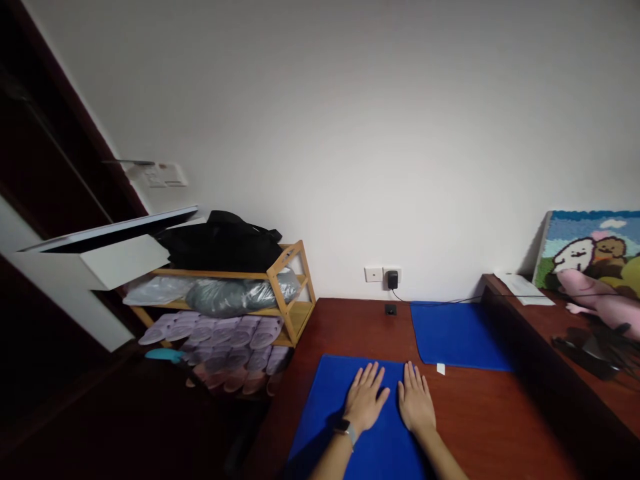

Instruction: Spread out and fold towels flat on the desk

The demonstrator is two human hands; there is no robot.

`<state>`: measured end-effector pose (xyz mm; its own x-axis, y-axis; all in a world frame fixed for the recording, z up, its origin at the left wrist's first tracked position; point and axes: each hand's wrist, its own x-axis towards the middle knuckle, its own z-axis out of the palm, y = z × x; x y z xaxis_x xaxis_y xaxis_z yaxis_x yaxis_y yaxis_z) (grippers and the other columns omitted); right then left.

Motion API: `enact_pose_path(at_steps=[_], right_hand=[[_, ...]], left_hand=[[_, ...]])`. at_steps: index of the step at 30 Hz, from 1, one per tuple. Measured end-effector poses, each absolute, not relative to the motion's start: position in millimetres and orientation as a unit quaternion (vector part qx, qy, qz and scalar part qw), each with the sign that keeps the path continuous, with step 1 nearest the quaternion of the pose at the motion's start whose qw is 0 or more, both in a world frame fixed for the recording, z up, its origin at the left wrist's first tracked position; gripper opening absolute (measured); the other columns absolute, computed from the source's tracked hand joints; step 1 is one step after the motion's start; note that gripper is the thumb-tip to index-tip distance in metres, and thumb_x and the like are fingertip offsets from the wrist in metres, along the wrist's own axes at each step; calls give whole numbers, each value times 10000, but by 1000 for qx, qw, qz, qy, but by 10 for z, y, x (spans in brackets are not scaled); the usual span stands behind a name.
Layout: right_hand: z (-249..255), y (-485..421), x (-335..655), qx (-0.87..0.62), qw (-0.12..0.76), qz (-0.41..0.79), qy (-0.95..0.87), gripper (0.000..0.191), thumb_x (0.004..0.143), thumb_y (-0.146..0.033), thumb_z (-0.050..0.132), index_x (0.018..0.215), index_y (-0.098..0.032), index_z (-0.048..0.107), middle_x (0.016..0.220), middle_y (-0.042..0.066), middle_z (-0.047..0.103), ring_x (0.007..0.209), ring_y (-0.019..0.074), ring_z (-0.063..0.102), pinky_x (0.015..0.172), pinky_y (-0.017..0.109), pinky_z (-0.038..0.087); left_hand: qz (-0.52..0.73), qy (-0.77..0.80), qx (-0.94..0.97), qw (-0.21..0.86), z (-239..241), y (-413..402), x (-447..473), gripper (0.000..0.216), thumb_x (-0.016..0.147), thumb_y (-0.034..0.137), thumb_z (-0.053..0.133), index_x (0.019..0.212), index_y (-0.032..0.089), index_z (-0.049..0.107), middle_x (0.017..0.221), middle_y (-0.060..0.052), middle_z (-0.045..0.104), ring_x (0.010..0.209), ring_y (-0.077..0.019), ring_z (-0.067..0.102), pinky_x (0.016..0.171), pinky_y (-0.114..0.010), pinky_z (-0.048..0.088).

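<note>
My left hand (365, 400) lies flat on a blue cloth (320, 407), palm down with fingers stretched out; a watch (344, 428) is on that wrist. Close beside it, my right hand (417, 402) rests flat at the right edge of the same cloth, fingers extended and thumb near the other hand. Neither hand holds anything. The cloth is spread on a reddish-brown wooden table (360, 327). A second blue cloth (457, 337) lies farther back to the right, with a white tag (441, 369) at its near edge.
A black plug (393, 279) with a cable sits in the wall socket. At right, a raised ledge (520, 317) holds a pink plush toy (600, 303) and a fluffy picture (575, 233). Left of the table stands a wooden rack (283, 293) with slippers (220, 330) and a black bag (225, 247).
</note>
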<state>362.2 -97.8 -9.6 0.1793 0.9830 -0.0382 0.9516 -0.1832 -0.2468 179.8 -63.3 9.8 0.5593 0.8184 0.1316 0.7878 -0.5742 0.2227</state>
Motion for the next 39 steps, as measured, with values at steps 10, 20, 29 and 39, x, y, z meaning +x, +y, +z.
enact_pose_path(at_steps=[10,20,29,39], right_hand=[[0,-893,3722,-751,78,115,-645,705,1005,-498,89,1606,-130,117,1684,-5,84,1560,180,54,1278,403,47],[131,-919,3717,-754,90,145,-635,704,1007,-515,79,1609,-150,112,1687,-4,100,1558,177,70,1274,378,100],[62,-978,3738,-735,101,130,-658,656,988,-406,201,1598,-165,212,1677,12,115,1560,194,57,1274,428,37],[74,-976,3750,-744,96,133,-647,680,1009,-457,117,1601,-123,145,1684,29,109,1561,182,52,1275,401,27]], left_hand=[[80,581,810,32,159,-68,496,683,1036,595,212,1582,201,329,1657,-81,307,1541,-225,232,1254,-447,240],[120,578,807,10,146,-30,530,647,1048,545,227,1587,196,311,1653,-90,302,1536,-243,237,1259,-493,232],[143,385,907,97,181,-677,2204,601,1066,508,212,1612,257,217,1659,-31,305,1530,-207,267,1266,-443,263],[148,483,840,199,140,-434,2254,691,1058,512,34,1605,140,232,1631,-108,344,1508,-167,310,1241,-383,294]])
